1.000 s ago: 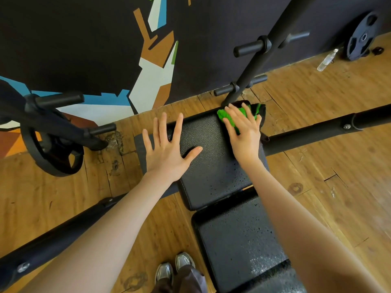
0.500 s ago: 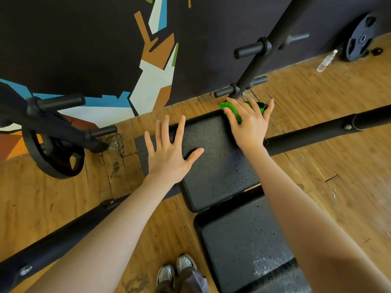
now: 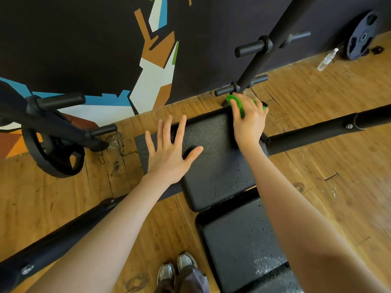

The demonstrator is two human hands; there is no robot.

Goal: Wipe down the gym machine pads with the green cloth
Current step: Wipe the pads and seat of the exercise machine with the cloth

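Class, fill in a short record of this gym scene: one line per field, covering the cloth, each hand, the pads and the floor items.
cloth: green cloth, bunched at the far right corner of the upper pad
right hand: pressing on the cloth, fingers curled over it
left hand: flat, fingers spread, on the upper pad's left edge
lower pad: droplets visible
floor items: water bottle and weight plate by the wall
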